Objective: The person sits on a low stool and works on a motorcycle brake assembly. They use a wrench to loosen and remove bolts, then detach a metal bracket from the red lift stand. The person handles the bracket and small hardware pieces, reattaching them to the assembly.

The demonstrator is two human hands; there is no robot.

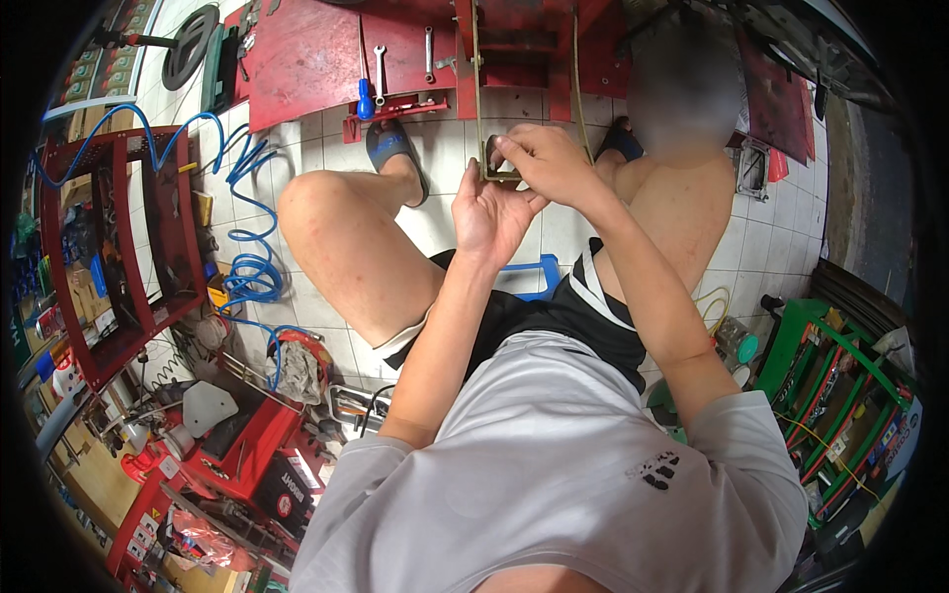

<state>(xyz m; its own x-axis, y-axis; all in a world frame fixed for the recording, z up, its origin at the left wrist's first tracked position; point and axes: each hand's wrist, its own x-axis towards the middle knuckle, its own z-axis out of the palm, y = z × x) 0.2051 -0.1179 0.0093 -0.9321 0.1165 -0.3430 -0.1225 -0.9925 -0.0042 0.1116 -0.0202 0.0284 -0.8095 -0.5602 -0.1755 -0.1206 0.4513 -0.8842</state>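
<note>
A long, thin gold-coloured chain [480, 89] hangs in two runs from the red metal stand in front of me. Its lower part bends between my hands; the links are too small to tell apart. My left hand [484, 215], palm up, is closed at the fingertips on the lower bend. From above right, my right hand [549, 166] pinches the same spot, with its thumb and forefinger over the chain. A small dark shape shows between the fingers, but I cannot make out what it is.
On the red platform [306, 64] lie a blue-handled screwdriver [365, 99], a wrench [381, 74] and a smaller wrench [429, 54]. A blue coiled hose [255, 277] trails along the tiles beside a red rack [119, 336]. A green rack [830, 385] stands right. A blurred patch hides part of the platform.
</note>
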